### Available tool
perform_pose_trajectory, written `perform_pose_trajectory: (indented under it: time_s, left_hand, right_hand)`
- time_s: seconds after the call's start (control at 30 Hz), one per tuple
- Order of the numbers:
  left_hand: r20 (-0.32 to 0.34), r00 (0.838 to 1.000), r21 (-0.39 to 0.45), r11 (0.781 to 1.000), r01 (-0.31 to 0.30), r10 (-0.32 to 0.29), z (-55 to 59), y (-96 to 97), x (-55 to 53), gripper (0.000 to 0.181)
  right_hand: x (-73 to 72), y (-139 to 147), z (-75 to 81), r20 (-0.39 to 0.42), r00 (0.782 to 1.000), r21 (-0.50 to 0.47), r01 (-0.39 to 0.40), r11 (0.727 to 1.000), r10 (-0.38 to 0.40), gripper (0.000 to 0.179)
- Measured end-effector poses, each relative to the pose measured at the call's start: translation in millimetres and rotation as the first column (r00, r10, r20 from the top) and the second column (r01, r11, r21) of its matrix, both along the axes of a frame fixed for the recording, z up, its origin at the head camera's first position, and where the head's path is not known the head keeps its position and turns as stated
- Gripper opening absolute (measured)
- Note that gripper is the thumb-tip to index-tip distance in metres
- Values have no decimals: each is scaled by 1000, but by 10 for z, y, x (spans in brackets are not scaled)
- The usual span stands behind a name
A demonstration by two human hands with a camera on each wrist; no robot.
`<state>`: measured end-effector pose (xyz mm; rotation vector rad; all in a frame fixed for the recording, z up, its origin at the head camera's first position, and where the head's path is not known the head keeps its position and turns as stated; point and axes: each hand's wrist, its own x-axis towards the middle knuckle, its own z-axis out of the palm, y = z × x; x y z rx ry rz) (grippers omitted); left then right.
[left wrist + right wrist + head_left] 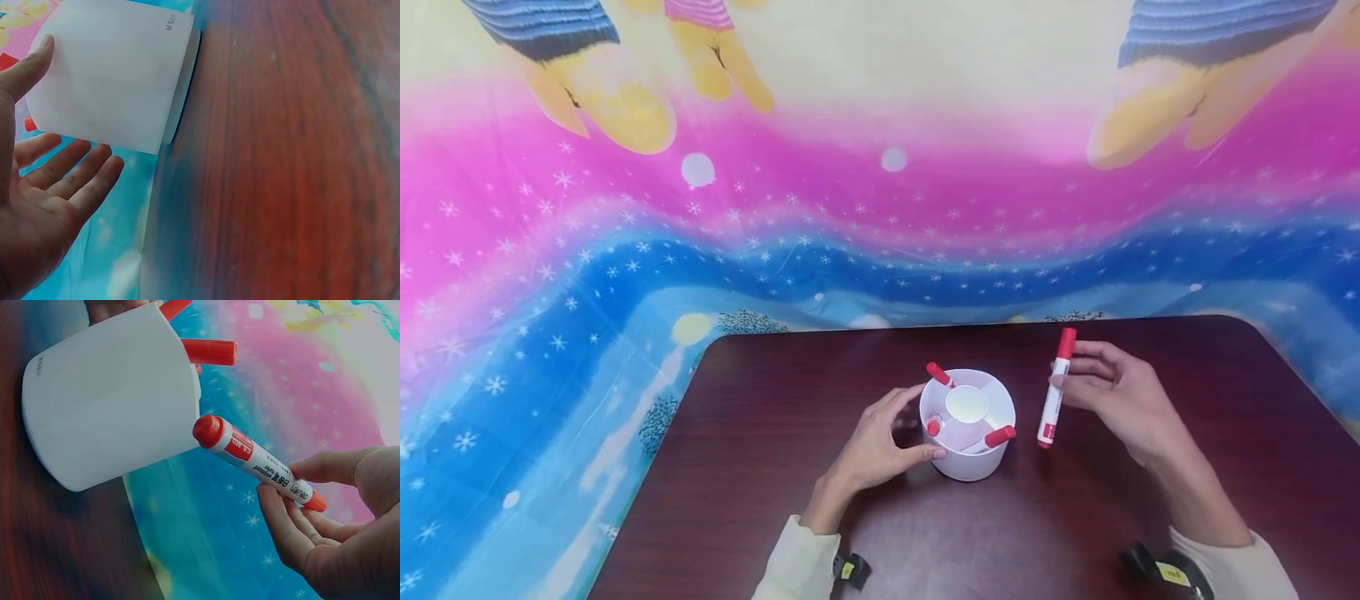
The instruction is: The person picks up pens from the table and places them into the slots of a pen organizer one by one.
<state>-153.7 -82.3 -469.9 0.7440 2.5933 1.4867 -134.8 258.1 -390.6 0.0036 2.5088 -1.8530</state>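
Observation:
A white round pen holder (pixel 970 467) with a raised centre ring stands on the table. Three red-capped markers lean in it: one at the back left (pixel 938 374), another at the front left (pixel 933 427) and a third at the front right (pixel 1000 437). My left hand (pixel 872 442) holds the holder's left side, thumb at the front rim and fingers round toward the back. To the right of the holder, my right hand (pixel 1123 400) pinches a red whiteboard marker (pixel 1055 402) between thumb and fingers. That marker is nearly upright, its long red cap on top. Its lower end (pixel 209 431) points toward the holder in the right wrist view.
The dark wood table (pixel 760 400) has rounded far corners. Behind it hangs a colourful cloth (pixel 820 200) with snowflakes, reaching down past the table's left and right edges. Each wrist wears a black strap device, the left one (pixel 853 571) near the front of the table.

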Motion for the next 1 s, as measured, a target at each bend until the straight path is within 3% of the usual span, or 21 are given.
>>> perform_pose_trajectory:
  time_s: [0.27,0.43,0.57,0.73,1.0]
  left_hand:
    - [3,1000,0,1000,-2,2,12,1,8,86]
    - [4,1000,-18,1000,-5,6,11,1,6,87]
    - [13,1000,-23,1000,-7,8,4,1,0,87]
    - [13,1000,-21,1000,-8,8,6,-3,1,87]
    - [18,1000,-28,1000,-12,12,11,-2,10,87]
  right_hand:
    - [-33,-70,71,-22,1000,-134,-5,991,2,68]
    - [-61,-137,98,-46,999,-279,-12,960,-1,53]
    - [-80,-195,107,-59,998,-340,-19,940,-2,47]
    - [-100,-245,80,-60,998,-314,-16,949,-3,45]
    - [-90,-263,32,-41,999,-171,-20,985,13,44]
